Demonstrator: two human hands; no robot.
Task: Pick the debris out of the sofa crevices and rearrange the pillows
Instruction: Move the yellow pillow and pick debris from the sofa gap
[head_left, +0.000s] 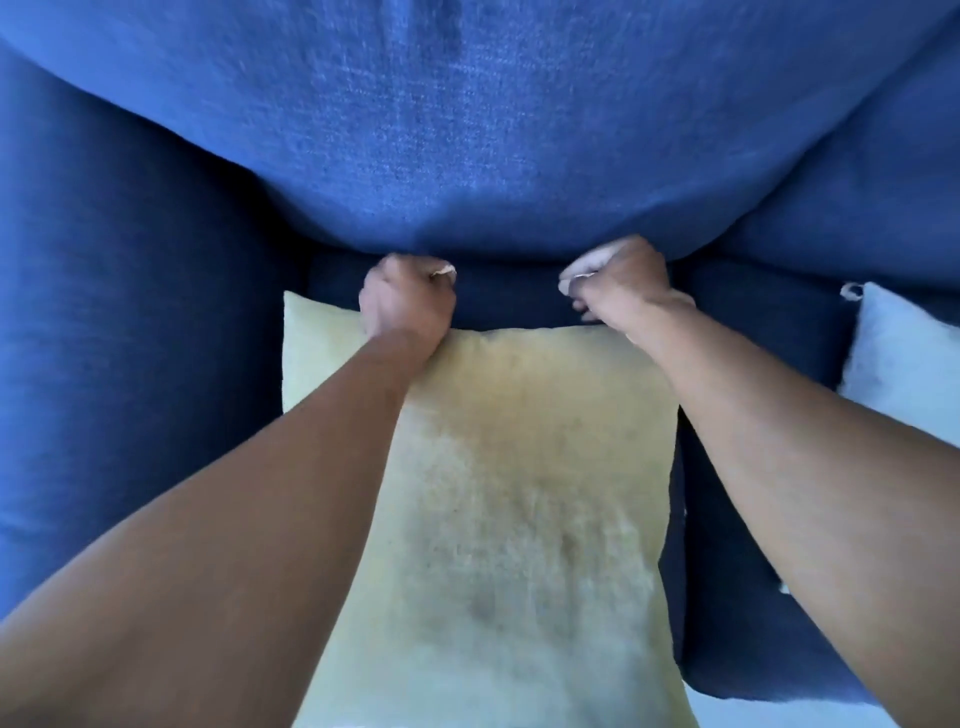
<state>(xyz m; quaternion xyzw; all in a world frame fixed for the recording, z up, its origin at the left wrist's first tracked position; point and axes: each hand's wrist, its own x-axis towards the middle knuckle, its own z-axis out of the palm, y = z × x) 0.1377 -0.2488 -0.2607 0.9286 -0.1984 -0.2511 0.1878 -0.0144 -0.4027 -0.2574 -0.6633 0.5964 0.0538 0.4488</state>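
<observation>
A pale yellow pillow (498, 493) lies flat on the blue sofa seat (737, 519) in the middle of the view. Both my fists sit at its far edge, by the crevice under the blue back cushion (478, 145). My left hand (408, 306) is closed, with a small white scrap (445, 270) showing at its fingers. My right hand (618, 288) is closed around a crumpled white scrap (582, 270). A light blue pillow (904, 364) lies at the right edge.
The sofa's blue armrest (130, 312) rises on the left. A small white bit (851, 291) lies at the light blue pillow's near corner. A light floor (831, 714) shows past the seat's front edge at the bottom right.
</observation>
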